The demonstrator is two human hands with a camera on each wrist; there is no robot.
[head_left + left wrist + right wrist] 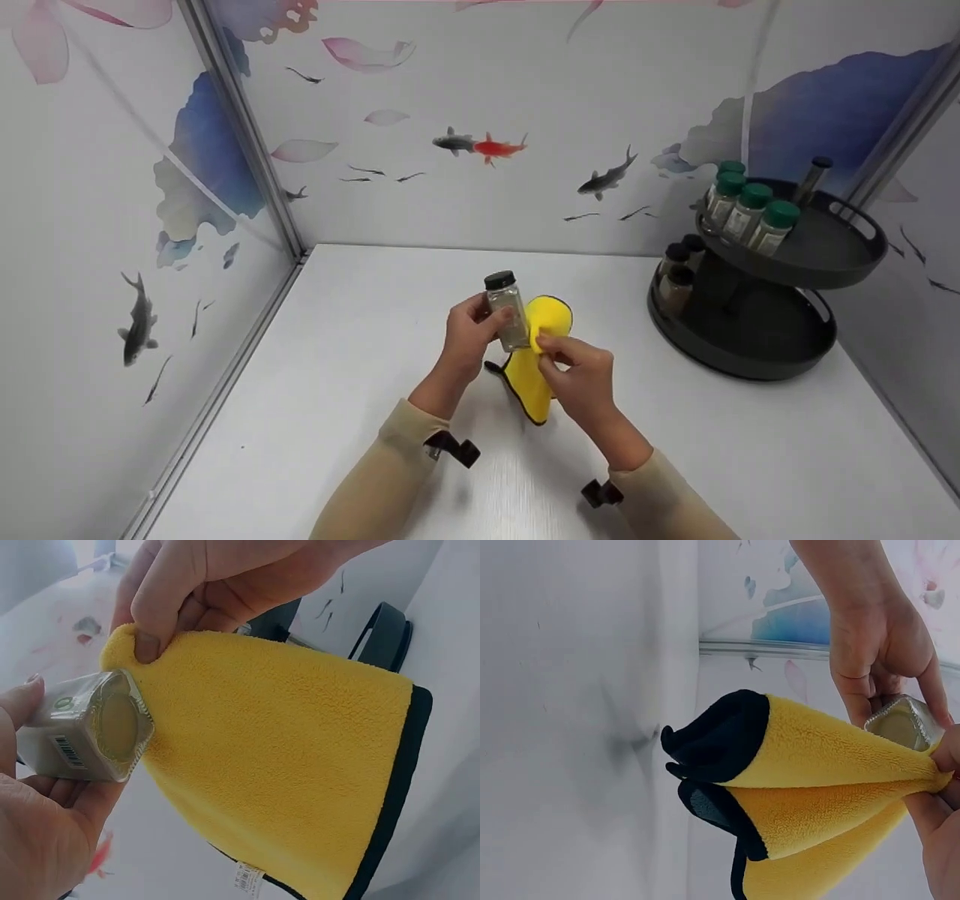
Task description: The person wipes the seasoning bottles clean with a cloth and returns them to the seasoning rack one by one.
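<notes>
My left hand (470, 335) grips a clear spice jar (509, 322) with a black lid, tilted slightly and held above the table. In the left wrist view the base of the jar (116, 727) faces the camera, with a barcode label on its side. A yellow cloth (531, 382) with dark edging is pinched between the thumb and fingers of my right hand (581, 375). The bunched top of the cloth meets the side of the jar near its base, and the rest hangs down. In the right wrist view the cloth (832, 787) falls in folds.
On the right stands a black two-tier round rack (750, 360). Its upper tier carries several green-lidded jars (772, 229) and one dark-lidded jar (814, 180); several black-lidded jars (677, 285) stand on the lower tier. Patterned wall panels enclose the white table (337, 450) at back and sides.
</notes>
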